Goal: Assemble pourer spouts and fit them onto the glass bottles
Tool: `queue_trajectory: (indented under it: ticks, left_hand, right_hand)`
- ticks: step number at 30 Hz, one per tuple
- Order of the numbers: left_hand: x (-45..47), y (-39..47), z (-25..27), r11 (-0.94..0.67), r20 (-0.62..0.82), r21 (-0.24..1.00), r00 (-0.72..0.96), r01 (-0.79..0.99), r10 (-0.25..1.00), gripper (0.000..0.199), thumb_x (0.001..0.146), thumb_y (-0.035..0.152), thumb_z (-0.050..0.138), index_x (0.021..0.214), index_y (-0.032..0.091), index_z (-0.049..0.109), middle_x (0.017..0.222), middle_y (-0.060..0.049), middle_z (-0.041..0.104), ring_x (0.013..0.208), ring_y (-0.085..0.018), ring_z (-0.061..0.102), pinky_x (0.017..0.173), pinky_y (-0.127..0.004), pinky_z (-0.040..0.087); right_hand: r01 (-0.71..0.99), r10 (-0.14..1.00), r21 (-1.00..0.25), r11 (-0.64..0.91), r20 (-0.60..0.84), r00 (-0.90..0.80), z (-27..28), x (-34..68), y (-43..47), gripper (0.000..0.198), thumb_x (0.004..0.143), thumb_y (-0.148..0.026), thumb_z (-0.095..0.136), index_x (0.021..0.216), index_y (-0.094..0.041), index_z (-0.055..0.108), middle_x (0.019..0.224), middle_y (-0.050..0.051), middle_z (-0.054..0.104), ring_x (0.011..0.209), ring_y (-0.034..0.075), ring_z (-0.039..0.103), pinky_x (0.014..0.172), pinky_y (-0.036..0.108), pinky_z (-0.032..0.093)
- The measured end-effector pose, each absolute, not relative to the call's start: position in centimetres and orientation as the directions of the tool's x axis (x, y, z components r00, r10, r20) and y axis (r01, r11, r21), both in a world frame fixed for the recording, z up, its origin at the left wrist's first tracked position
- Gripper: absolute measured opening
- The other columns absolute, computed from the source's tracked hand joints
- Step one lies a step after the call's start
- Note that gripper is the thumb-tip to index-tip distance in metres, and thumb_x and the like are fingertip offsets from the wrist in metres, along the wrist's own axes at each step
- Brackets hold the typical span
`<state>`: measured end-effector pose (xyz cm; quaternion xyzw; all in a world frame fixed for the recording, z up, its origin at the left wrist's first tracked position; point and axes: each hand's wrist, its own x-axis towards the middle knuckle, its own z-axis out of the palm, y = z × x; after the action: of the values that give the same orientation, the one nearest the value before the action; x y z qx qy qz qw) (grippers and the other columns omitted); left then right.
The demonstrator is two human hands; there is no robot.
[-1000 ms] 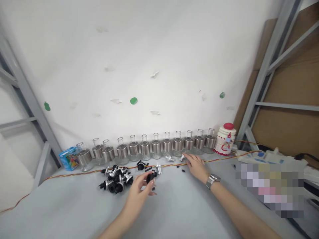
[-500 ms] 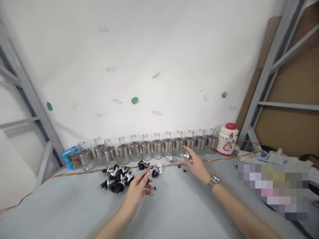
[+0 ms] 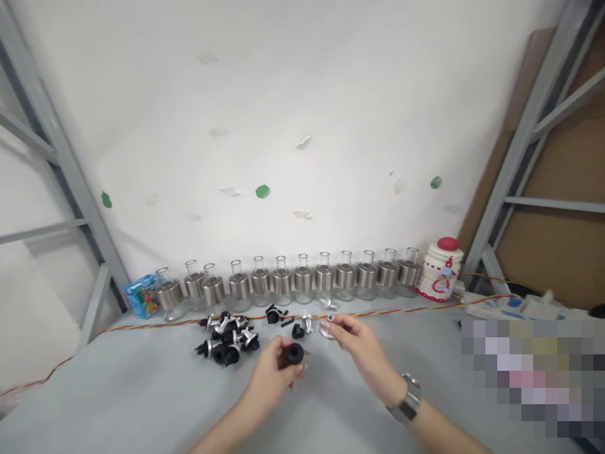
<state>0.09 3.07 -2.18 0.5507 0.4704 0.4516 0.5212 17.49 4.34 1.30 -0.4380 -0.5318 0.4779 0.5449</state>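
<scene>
My left hand is closed around a black stopper, its round holed end facing me. To its right, my right hand pinches a silver pourer spout by its narrow end, just above the table. The two parts are apart. Beyond my hands lie another silver spout and a small black stopper. One more silver spout rests near the bottles. Left of my left hand is a pile of black and silver pourers.
A row of glass bottles with steel sleeves stands along the wall. At its ends are a blue box and a white-and-red jar. A twisted red-yellow wire crosses the grey table. Plastic bags lie at right.
My right hand has moved left and toward me from the bottles, bringing the silver spout. My left hand has turned, so the black stopper's end shows. The view has shifted slightly.
</scene>
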Motion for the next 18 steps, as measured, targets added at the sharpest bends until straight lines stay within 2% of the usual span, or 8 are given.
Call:
queue_trajectory:
  ticks: [3,5,7,10,13,18]
  left_hand:
    - [0.2,2.8,-2.2,-0.057,0.03,0.989,0.194,0.134,0.98,0.02,0.059,0.013,0.06,0.078,0.014,0.053,0.071,-0.004,0.063,0.059,-0.013,0.055,0.049,-0.022,0.04]
    - [0.2,2.7,-2.1,-0.095,0.056,0.979,0.209,0.18,0.976,0.024,0.059,0.011,0.061,0.083,0.013,0.06,0.071,-0.003,0.063,0.064,-0.014,0.055,0.06,-0.025,0.041]
    - [0.3,2.7,-1.8,-0.1,0.057,0.979,0.236,0.175,0.97,0.028,0.059,0.011,0.062,0.086,0.013,0.063,0.075,-0.003,0.064,0.067,-0.015,0.054,0.064,-0.026,0.041]
    - [0.2,2.8,-1.3,-0.064,0.022,0.987,0.268,0.147,0.963,0.031,0.061,0.015,0.061,0.092,0.012,0.064,0.071,-0.002,0.061,0.061,-0.013,0.051,0.055,-0.023,0.038]
    - [0.0,2.9,-1.2,-0.062,0.021,0.986,0.254,0.156,0.967,0.039,0.065,0.022,0.059,0.102,0.012,0.062,0.065,0.0,0.055,0.055,-0.011,0.048,0.046,-0.021,0.035]
    - [-0.2,2.7,-0.8,-0.174,0.13,0.973,0.258,0.154,0.957,0.04,0.073,0.034,0.055,0.106,0.014,0.06,0.066,0.001,0.046,0.056,-0.011,0.046,0.047,-0.021,0.036]
  right_hand:
    - [-0.055,0.971,-0.98,0.193,0.199,-0.133,0.9,16.6,3.5,0.026,0.072,-0.042,0.058,0.069,-0.017,0.054,0.059,-0.005,0.049,0.048,0.007,0.038,0.045,0.021,0.029]
    - [-0.023,0.953,-0.97,0.242,0.242,-0.179,0.5,16.2,3.0,0.023,0.075,-0.041,0.055,0.075,-0.018,0.052,0.064,-0.004,0.05,0.052,0.008,0.041,0.048,0.021,0.032]
    - [0.032,0.94,-0.955,0.294,0.283,-0.19,0.1,16.0,2.8,0.02,0.077,-0.039,0.054,0.079,-0.019,0.05,0.068,-0.003,0.052,0.059,0.01,0.044,0.052,0.022,0.035]
    - [0.075,0.937,-0.945,0.318,0.302,-0.175,-0.4,16.1,3.0,0.019,0.079,-0.038,0.053,0.08,-0.019,0.048,0.07,-0.001,0.053,0.061,0.011,0.046,0.055,0.023,0.037]
    - [0.031,0.943,-0.954,0.297,0.288,-0.165,-0.6,16.3,3.4,0.02,0.079,-0.038,0.051,0.079,-0.019,0.045,0.068,-0.002,0.052,0.057,0.011,0.046,0.054,0.024,0.039]
    - [-0.089,0.938,-0.954,0.285,0.297,-0.178,-0.8,16.2,3.5,0.02,0.079,-0.038,0.052,0.079,-0.02,0.043,0.068,-0.002,0.052,0.056,0.011,0.048,0.051,0.025,0.042]
